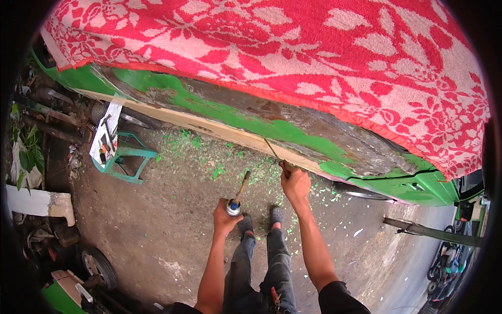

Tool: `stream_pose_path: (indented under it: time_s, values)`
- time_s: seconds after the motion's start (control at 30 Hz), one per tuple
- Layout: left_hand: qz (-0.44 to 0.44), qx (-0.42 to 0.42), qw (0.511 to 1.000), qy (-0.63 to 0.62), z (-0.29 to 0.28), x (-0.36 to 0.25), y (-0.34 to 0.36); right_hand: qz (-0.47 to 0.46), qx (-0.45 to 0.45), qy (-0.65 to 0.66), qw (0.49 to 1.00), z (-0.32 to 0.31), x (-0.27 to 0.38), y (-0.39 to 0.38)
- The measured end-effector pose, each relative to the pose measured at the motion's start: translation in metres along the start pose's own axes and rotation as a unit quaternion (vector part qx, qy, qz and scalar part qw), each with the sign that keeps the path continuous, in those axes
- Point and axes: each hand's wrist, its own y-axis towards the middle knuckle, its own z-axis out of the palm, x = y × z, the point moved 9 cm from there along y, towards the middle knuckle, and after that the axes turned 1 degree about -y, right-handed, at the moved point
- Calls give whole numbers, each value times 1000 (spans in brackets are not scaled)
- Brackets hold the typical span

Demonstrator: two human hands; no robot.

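Note:
My left hand (225, 217) grips a gas canister torch (234, 206), its narrow nozzle pointing up toward the car's side. My right hand (294, 186) is closed on a thin-bladed tool (272, 148), whose tip reaches the lower edge of the car's green body panel (287, 133). The panel is patchy, with bare, rusty metal (379, 154) and a long beige strip (217, 125) below the green. A red and white floral cloth (261, 42) covers the car's upper part. Green paint flakes (196, 144) litter the concrete below.
A teal plastic stool (128, 167) with tools on a white board (107, 136) stands to the left. Further left lie a tire (99, 267), a white bumper-like part (39, 206) and debris. A metal post (434, 230) and parked motorcycles (447, 261) are at the right.

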Motion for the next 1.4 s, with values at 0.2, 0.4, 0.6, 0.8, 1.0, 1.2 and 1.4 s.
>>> stream_pose_path:
  time_s: [0.2, 0.4, 0.6, 0.8, 1.0, 1.2, 1.4]
  values:
    - [4, -10, 1000, 7, -5, 1, -2, -16, -5, -30, 999, -8, 8, -4]
    - [3, -8, 1000, 1, -3, -2, -5, -46, -19, -42, 998, -6, 5, -8]
    - [19, -9, 1000, -4, 2, -5, -7, -55, -5, -80, 995, 8, 7, 1]
    - [14, -6, 1000, 0, -3, -4, -14, -28, 6, -36, 999, -8, 5, -15]
    - [26, 39, 999, 13, 1, -39, -25, 29, 20, 15, 999, -22, -32, -59]
    - [25, 56, 998, -7, 12, -54, -31, 86, 27, 144, 986, 10, -86, -67]
    - [38, 35, 998, 29, 27, -71, -24, 187, 137, 474, 850, 33, -112, -64]
